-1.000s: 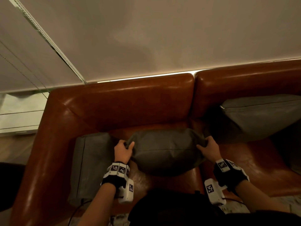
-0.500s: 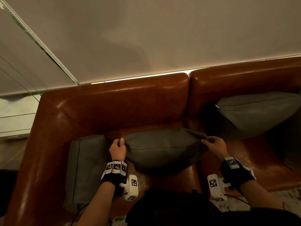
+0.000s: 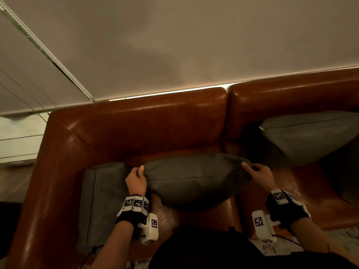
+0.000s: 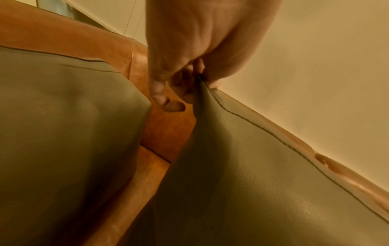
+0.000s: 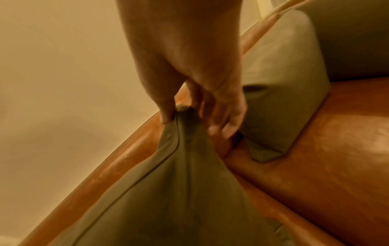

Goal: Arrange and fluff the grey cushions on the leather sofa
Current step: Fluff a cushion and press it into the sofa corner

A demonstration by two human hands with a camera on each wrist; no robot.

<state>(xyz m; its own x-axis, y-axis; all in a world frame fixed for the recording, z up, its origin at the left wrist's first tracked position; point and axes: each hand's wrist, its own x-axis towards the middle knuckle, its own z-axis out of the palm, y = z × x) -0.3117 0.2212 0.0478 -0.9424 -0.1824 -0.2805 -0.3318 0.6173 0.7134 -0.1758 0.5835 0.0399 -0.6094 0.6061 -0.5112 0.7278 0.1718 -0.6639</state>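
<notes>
A grey cushion (image 3: pixel 194 179) hangs stretched between my two hands above the seat of the brown leather sofa (image 3: pixel 155 125). My left hand (image 3: pixel 136 179) pinches its left corner, thumb on top. My right hand (image 3: pixel 256 171) pinches the right corner. In the left wrist view the fingers (image 4: pixel 166 79) clamp the cushion's seamed corner (image 4: pixel 210 103). The right wrist view shows my thumb and fingers (image 5: pixel 223 119) gripping the bunched corner (image 5: pixel 185 133). A second grey cushion (image 3: pixel 101 202) lies against the left armrest. A third (image 3: pixel 307 136) leans on the right backrest.
A pale roller blind (image 3: pixel 174 45) with a bead chain (image 3: pixel 38 45) hangs behind the sofa. The sofa's left armrest (image 3: pixel 48 181) rises beside the left cushion. Wooden floor (image 3: pixel 13 181) shows at far left, and a patterned rug (image 3: pixel 342 239) at lower right.
Both hands shifted from squeezing the cushion's sides to pinching its two corners and moved apart. The cushion is now stretched wider and flatter.
</notes>
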